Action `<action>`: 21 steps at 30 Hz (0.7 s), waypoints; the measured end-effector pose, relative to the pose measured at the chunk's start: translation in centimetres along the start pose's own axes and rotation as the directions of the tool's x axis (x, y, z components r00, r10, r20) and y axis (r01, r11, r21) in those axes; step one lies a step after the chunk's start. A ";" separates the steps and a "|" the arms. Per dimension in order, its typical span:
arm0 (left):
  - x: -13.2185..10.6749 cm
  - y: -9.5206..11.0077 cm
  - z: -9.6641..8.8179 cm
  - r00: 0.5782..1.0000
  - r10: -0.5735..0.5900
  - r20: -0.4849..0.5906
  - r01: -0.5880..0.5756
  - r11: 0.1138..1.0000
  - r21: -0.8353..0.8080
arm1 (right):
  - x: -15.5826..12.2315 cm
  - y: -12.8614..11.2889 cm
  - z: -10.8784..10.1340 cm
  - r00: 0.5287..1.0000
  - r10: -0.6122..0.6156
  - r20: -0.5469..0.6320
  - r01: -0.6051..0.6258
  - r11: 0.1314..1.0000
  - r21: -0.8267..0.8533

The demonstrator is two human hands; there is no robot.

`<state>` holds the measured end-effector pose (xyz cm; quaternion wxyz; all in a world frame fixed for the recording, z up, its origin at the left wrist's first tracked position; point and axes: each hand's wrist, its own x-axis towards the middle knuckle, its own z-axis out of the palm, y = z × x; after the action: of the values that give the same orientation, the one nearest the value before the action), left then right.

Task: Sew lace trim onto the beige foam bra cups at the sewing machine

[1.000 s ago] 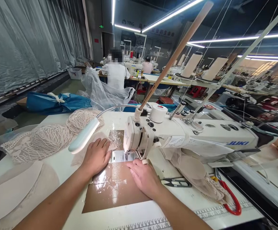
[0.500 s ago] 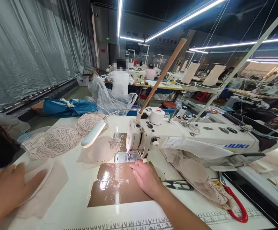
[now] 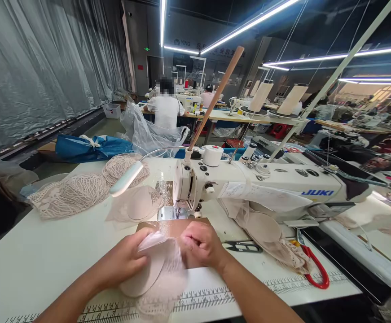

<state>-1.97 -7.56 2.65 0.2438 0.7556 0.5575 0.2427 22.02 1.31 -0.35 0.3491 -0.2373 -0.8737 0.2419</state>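
Observation:
My left hand (image 3: 133, 258) is closed on a beige bra cup (image 3: 148, 273) with mesh and lace along its side, lifted over the front of the table. The lace side is smeared by motion. My right hand (image 3: 202, 244) is closed, fingers curled, right at the cloth's edge; what its fingertips pinch, if anything, is hidden. Beneath both hands lies a shiny brown sheet (image 3: 195, 260) in front of the sewing machine (image 3: 185, 184). The presser foot (image 3: 178, 213) stands just beyond my hands. A second beige cup piece (image 3: 138, 204) rests left of the needle.
Lace bra cups (image 3: 84, 190) lie at the back left below a lamp (image 3: 126, 179). Right of my hands are black thread snips (image 3: 244, 246), another bra piece (image 3: 265, 231) and red-handled scissors (image 3: 318, 269). A printed ruler (image 3: 208, 296) runs along the front edge. A person (image 3: 166, 110) sits ahead.
My left hand has brought the cup from the table's left side to the middle. My right hand, flat on the brown sheet before, has curled closed beside it. The view has shifted slightly.

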 end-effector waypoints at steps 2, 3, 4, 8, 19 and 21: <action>2.7 0.4 0.8 0.994 -0.085 0.071 0.091 0.993 -0.078 | -0.2 -0.1 -0.1 0.990 -0.068 0.126 0.073 0.997 -0.033; 3.9 0.3 1.1 0.990 -0.110 0.091 0.118 0.989 -0.089 | -0.2 -0.1 -0.1 0.979 -0.082 0.189 0.099 0.992 -0.079; 4.8 0.1 1.3 0.988 -0.127 0.086 0.134 0.988 -0.081 | -0.2 -0.1 0.0 0.968 -0.079 0.237 0.114 0.984 -0.135; 7.1 -1.6 0.7 0.985 -0.171 0.027 0.172 0.983 -0.059 | -0.1 -0.1 0.2 0.963 -0.013 0.269 0.088 0.959 -0.268; 7.7 -0.7 1.4 0.957 -0.052 0.286 0.106 0.979 -0.177 | -0.1 0.1 -0.6 0.993 0.036 0.108 -0.016 0.983 -0.182; 8.1 -0.7 1.6 0.950 -0.036 0.310 0.099 0.976 -0.192 | 0.1 0.2 -0.7 0.988 0.060 0.145 -0.026 0.975 -0.221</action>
<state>0.60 0.21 1.74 0.4115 0.7353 0.5108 0.1708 22.50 1.67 0.06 0.2487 -0.2742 -0.9134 0.1692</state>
